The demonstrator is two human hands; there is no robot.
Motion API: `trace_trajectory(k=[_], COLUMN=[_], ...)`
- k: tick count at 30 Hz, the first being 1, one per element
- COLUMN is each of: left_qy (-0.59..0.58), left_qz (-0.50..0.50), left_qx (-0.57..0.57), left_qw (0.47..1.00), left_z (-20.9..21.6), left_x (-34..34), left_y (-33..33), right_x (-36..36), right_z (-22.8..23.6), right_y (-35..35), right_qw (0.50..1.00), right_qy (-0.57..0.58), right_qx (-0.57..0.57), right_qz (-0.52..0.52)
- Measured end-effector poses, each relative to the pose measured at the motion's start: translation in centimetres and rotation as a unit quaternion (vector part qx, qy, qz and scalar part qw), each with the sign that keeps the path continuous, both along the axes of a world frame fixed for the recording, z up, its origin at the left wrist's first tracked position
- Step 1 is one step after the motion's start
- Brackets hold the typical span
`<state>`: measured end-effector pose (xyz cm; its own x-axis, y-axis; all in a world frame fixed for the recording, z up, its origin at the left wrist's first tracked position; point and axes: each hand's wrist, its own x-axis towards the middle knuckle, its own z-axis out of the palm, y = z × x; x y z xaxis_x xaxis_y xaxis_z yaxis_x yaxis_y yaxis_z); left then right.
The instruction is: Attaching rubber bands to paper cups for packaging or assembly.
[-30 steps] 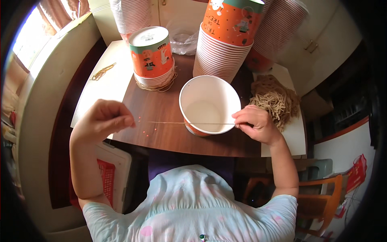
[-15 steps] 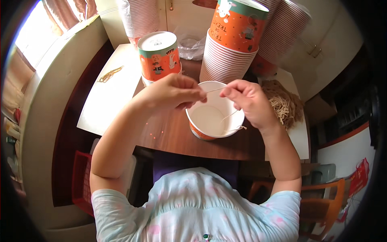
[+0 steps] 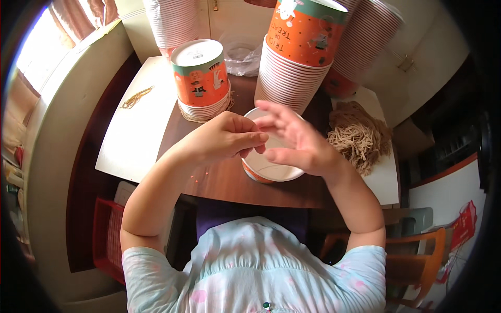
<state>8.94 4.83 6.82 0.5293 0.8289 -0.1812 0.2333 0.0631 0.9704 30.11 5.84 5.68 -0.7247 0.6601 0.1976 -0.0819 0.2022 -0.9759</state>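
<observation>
Working over a paper cup [image 3: 271,169] on the counter [image 3: 219,180]: left hand [image 3: 224,138] pinched shut, contents unseen; right hand [image 3: 295,141] open, fingers spread. Risk: a nudge tips the light cup or topples the cup stack [image 3: 292,68] just behind.

A dark wooden table [image 3: 219,180] stands against pale cabinet doors [image 3: 229,18]; daylight enters a curtained window [image 3: 36,57] at left, an orange wooden chair [image 3: 417,261] sits at right
</observation>
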Motion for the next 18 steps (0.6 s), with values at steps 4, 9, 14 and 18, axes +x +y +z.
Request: trace_trajectory(k=[4,9,14,18], left_qy=[0.040,-0.008,0.125,0.210], left_qz=[-0.010,0.013,0.144,0.186], left_qx=[0.025,-0.004,0.179,0.235], left_qw=[0.999,1.000,0.965,0.930], left_z=[0.8,0.8,-0.9,-4.7], left_x=[-0.1,0.1,-0.1,0.1], left_y=[0.4,0.9,2.8,4.1], right_x=[-0.8,-0.4,-0.2,-0.2], right_z=[-0.2,0.7,-0.4,-2.3], right_y=[0.6,0.6,1.8,3.6], right_qw=[0.992,0.996,0.967,0.947], right_qy=[0.019,-0.015,-0.135,-0.224], right_qx=[-0.123,-0.064,0.095,0.053], right_qz=[-0.013,-0.061,-0.194,-0.222])
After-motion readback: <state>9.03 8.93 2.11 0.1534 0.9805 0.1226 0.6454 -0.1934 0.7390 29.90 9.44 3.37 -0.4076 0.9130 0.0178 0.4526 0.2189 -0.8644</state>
